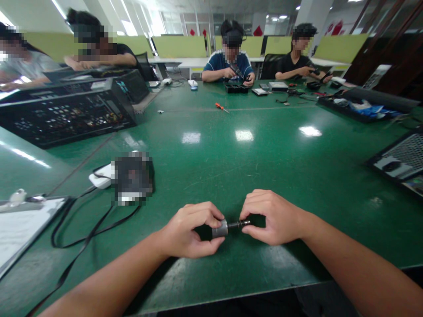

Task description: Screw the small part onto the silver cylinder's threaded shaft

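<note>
Low over the green table, my left hand (pixel 194 229) is closed around a grey metal cylinder (pixel 220 228), thumb below and fingers above. A thin dark shaft (pixel 235 224) sticks out of the cylinder to the right, with what looks like a coil around it and a shiny tip. My right hand (pixel 272 218) is closed at the shaft's far end, with thumb and index finger on either side of it. The cylinder and shaft lie roughly level, between the two hands. I cannot make out the exact kind of part.
The green table (pixel 211 167) carries a blurred dark object with a black strap (pixel 95 229) and a clipboard (pixel 31 224) at left. A black computer case (pixel 66 110) stands behind them. An orange screwdriver (pixel 220 107) lies farther back. Several people sit across; another metal case (pixel 401 158) is right.
</note>
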A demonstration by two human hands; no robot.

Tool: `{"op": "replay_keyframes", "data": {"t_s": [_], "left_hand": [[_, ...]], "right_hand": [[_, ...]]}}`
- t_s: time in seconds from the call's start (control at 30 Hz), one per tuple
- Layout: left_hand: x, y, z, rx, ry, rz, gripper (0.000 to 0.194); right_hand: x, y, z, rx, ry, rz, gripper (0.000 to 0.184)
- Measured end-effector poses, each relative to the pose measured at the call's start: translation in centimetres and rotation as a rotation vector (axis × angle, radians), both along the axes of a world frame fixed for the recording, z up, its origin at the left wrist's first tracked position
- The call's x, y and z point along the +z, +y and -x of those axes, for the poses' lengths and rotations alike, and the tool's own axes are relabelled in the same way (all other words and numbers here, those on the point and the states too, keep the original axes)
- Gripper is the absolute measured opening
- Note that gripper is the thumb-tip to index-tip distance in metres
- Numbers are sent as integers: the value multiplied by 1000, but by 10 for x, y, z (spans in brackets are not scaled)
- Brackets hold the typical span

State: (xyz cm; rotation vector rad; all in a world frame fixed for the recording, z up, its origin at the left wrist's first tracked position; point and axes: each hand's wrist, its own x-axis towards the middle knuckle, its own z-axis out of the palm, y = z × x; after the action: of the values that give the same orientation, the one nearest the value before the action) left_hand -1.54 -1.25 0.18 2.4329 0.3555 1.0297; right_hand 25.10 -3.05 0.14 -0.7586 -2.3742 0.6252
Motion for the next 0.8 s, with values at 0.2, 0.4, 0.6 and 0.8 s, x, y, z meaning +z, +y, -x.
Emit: {"op": "replay_keyframes", "data": {"t_s": [0.2,0.4,0.6,0.8], "left_hand": [[0,0,1,1,-1,1,24],[1,-1,0,4,-2,0,24],[1,-1,0,5,-16,9,23],[2,-1,1,-3,-17,0,24]], "right_hand": [[1,1,-4,0,-16,17,4],[3,1,-5,-1,-28,22,4],[4,2,-7,-2,-41,28,5],[6,2,-9,0,-36,46,5]]}}
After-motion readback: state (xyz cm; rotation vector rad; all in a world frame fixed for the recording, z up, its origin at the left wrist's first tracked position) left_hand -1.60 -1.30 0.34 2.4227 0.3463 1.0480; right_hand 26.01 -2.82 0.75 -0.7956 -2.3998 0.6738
